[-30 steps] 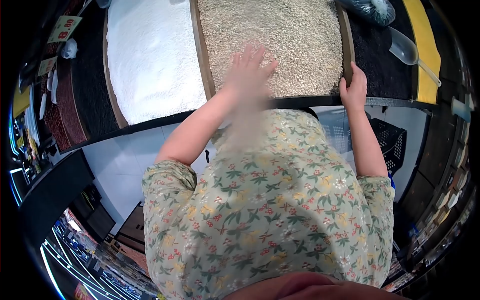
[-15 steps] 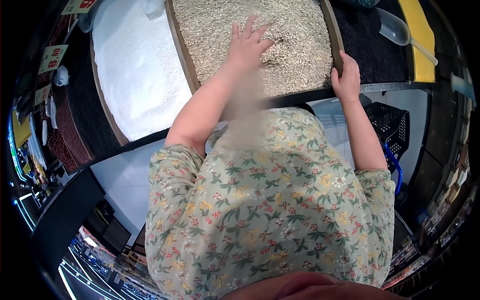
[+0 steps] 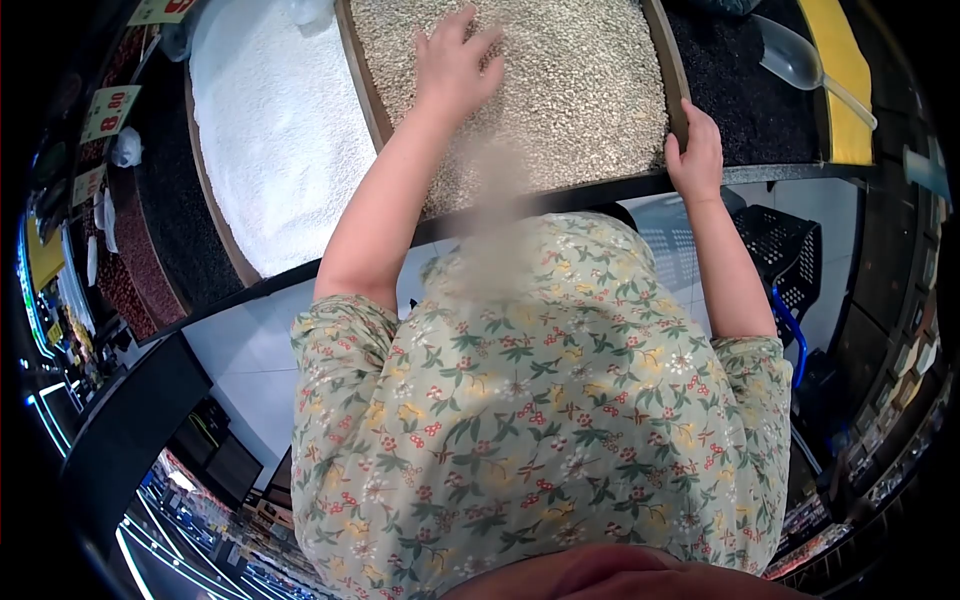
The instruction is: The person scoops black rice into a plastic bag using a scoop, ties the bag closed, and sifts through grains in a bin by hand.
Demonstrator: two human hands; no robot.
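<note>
My left hand [image 3: 458,72], its fingers apart and slightly bent, is on or just above the pale grains [image 3: 560,90], near the left side of their bin. Nothing shows in its grasp. My right hand [image 3: 697,158] grips the front end of the wooden divider [image 3: 664,50] between the pale grains and a bin of black grains [image 3: 735,110]. Its thumb lies on the left side of the divider. Another wooden divider [image 3: 362,80] separates the pale grains from a white powdery or fine-grained heap [image 3: 275,130].
A clear scoop [image 3: 790,55] lies at the right by a yellow strip [image 3: 850,110]. Price signs [image 3: 108,113] and bins of dark and reddish grains [image 3: 150,255] are at the left. A black perforated basket [image 3: 785,250] is below the counter's front edge [image 3: 600,190].
Over the last second the view shifted, then my left hand moved left and away from me across the pale grains. My right hand keeps its place at the divider.
</note>
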